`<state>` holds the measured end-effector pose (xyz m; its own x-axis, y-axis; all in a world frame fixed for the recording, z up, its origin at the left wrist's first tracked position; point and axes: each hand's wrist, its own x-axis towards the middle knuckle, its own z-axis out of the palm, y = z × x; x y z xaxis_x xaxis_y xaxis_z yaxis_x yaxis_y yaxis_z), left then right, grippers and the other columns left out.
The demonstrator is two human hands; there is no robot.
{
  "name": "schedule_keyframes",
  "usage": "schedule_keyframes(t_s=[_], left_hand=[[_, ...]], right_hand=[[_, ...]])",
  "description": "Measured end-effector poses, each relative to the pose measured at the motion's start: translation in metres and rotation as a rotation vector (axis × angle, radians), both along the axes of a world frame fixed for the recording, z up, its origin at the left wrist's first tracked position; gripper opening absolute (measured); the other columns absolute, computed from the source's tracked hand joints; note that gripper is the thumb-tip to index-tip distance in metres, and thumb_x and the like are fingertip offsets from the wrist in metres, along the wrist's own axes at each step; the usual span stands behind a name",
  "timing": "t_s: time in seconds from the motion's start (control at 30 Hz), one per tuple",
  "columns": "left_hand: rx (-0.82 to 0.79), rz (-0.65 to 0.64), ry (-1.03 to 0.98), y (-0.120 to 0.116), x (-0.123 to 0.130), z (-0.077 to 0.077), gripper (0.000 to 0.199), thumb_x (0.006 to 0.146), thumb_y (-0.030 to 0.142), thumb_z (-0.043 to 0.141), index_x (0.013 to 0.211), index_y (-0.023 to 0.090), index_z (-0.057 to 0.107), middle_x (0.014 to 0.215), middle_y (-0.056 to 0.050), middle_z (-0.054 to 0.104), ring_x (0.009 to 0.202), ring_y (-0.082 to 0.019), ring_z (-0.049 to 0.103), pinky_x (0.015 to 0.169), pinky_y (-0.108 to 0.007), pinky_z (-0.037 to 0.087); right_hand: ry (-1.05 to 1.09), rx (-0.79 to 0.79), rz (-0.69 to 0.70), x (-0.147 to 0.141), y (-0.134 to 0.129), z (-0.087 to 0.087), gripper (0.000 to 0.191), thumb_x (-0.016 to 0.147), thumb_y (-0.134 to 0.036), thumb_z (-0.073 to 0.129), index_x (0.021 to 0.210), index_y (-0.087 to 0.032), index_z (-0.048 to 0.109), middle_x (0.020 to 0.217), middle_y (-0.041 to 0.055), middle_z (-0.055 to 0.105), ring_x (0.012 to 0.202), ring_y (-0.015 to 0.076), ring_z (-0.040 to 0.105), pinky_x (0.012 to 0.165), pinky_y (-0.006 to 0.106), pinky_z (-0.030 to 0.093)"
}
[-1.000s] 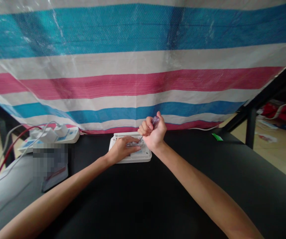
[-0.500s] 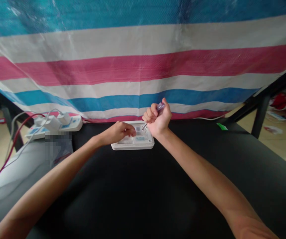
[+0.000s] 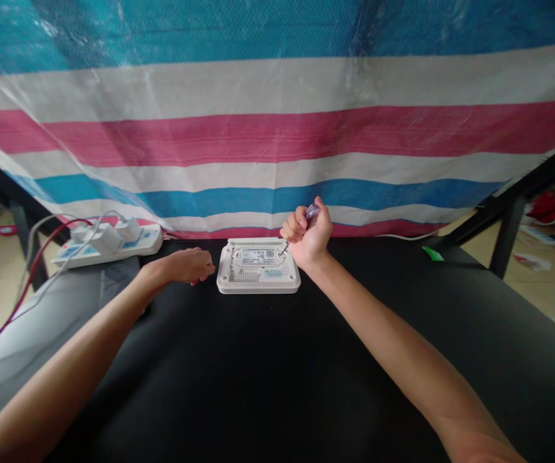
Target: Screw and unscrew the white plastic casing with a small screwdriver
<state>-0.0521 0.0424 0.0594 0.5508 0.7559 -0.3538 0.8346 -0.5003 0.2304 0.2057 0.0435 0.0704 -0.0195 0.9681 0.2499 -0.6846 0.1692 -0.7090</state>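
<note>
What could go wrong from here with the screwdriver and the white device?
The left hand is off to one side, so the white device might slide on the black table. The right hand holds the screwdriver at a slant, so its tip could slip and scratch the device.

A striped sheet (image 3: 274, 138) of blue, white and pink is hanging behind the black table (image 3: 277, 386). Toward the back left, a white power strip (image 3: 148, 243) is holding white plugs (image 3: 104, 239), with a red cable (image 3: 67, 224) curving away from it. A dark flat object (image 3: 116, 278) is lying in front, partly hidden. A green packet (image 3: 432, 253) is resting near the back right corner.
</note>
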Motion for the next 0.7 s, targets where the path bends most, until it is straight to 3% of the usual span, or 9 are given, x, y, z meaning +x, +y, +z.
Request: schedule_keyframes(t_s=[0.13, 0.7], left_hand=[[-0.177, 0.162, 0.109, 0.002, 0.003, -0.006, 0.032, 0.083, 0.024, 0.043, 0.054, 0.017, 0.054, 0.053, -0.003, 0.061, 0.049, -0.015, 0.06, 0.048, -0.021, 0.041], [-0.168, 0.193, 0.027, 0.009, 0.004, -0.017, 0.04, 0.087, 0.034, 0.039, 0.052, 0.017, 0.049, 0.047, -0.005, 0.058, 0.044, -0.015, 0.058, 0.045, -0.022, 0.042]], right_hand=[[0.0, -0.003, 0.021, 0.0, 0.002, -0.003, 0.06, 0.091, -0.059, 0.04, 0.045, -0.023, 0.026, 0.038, -0.0073, 0.018, 0.034, 0.0071, 0.012, 0.036, 0.025, 0.012], [-0.049, -0.071, 0.01, -0.002, 0.0, -0.004, 0.061, 0.086, -0.063, 0.045, 0.045, -0.022, 0.024, 0.039, -0.0076, 0.017, 0.035, 0.0067, 0.014, 0.036, 0.023, 0.014]])
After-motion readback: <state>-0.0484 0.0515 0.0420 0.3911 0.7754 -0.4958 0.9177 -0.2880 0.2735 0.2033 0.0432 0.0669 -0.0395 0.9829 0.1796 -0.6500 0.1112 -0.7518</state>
